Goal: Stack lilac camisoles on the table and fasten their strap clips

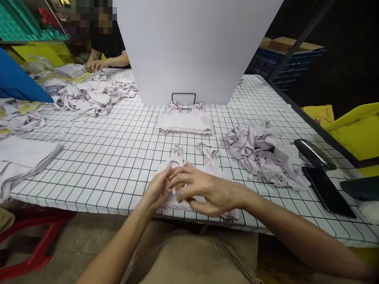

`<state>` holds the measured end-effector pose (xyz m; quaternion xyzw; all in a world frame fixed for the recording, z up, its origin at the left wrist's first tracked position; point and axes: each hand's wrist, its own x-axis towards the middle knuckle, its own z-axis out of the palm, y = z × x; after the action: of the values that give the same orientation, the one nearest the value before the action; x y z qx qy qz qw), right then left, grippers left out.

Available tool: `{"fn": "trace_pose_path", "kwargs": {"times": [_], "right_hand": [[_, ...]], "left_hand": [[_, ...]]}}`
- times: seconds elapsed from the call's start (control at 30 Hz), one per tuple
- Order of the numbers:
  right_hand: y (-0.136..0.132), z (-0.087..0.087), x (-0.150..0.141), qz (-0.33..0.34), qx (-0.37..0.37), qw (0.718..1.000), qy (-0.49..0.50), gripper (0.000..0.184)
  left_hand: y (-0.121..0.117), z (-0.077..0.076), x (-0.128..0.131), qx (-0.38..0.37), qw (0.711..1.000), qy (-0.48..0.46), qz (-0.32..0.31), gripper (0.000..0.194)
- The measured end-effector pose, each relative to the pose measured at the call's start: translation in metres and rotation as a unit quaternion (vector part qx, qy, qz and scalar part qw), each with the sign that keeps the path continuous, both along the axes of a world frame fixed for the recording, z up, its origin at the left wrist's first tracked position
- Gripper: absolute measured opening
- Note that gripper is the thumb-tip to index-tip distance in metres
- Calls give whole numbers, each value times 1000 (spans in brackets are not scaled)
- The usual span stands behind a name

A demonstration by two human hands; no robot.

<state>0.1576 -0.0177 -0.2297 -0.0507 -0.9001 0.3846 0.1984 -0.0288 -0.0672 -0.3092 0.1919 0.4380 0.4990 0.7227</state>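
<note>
A pale pinkish garment with gathered straps (211, 156) lies flat at the table's near edge, partly covered by my hands. Over its left half is my left hand (158, 187), palm turned inward, fingers loosely curved and not closed. My right hand (205, 189) hovers across the middle of the garment with its fingers bent and spread apart. The fingertips of both hands meet or overlap; whether they touch the cloth there is hidden. Just beyond lies a neat stack of similar folded garments (186, 122), straps pointing away from me.
A tall white board (189, 51) stands behind the stack. To the right are a crumpled garment pile (263, 154), a dark glossy object (314, 154) and a phone (327, 191). Folded cloth (26, 156) lies left. A co-worker's hands (97, 65) handle cloth at the far left.
</note>
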Motion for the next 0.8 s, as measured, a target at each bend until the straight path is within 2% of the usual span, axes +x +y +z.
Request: {"fn": "trace_pose_path", "kwargs": {"times": [0.03, 0.07, 0.1, 0.17, 0.2, 0.23, 0.33, 0.43, 0.67, 0.8], "right_hand": [[-9, -5, 4, -7, 0, 1000, 2, 23], [-13, -10, 8, -47, -20, 999, 11, 22], [-14, -15, 11, -115, -52, 992, 21, 20], [-7, -25, 14, -252, -138, 958, 2, 17], [-1, -30, 13, -292, -191, 937, -29, 17], [5, -35, 10, -305, -253, 916, -63, 17], [15, -50, -6, -245, -444, 854, -118, 23], [15, -61, -20, -189, -536, 817, -101, 32], [3, -65, -26, -148, -570, 805, -68, 36], [-12, -57, -24, -63, -573, 805, -142, 36]], "left_hand": [[3, 1, 1, -28, 999, -26, -4, 27], [6, 0, 2, -45, 998, -40, -6, 20], [8, -1, 3, -50, 997, -50, -7, 15], [10, -5, 5, -35, 997, -63, -13, 11], [11, -6, 6, -27, 997, -67, -15, 13], [12, -6, 8, -18, 997, -68, -17, 15], [17, -3, 10, 6, 998, -55, -32, 23], [24, 2, 8, 5, 998, -39, -56, 30], [29, 2, 2, -3, 997, -19, -78, 30], [34, -2, 1, 9, 997, -45, -68, 30]]}}
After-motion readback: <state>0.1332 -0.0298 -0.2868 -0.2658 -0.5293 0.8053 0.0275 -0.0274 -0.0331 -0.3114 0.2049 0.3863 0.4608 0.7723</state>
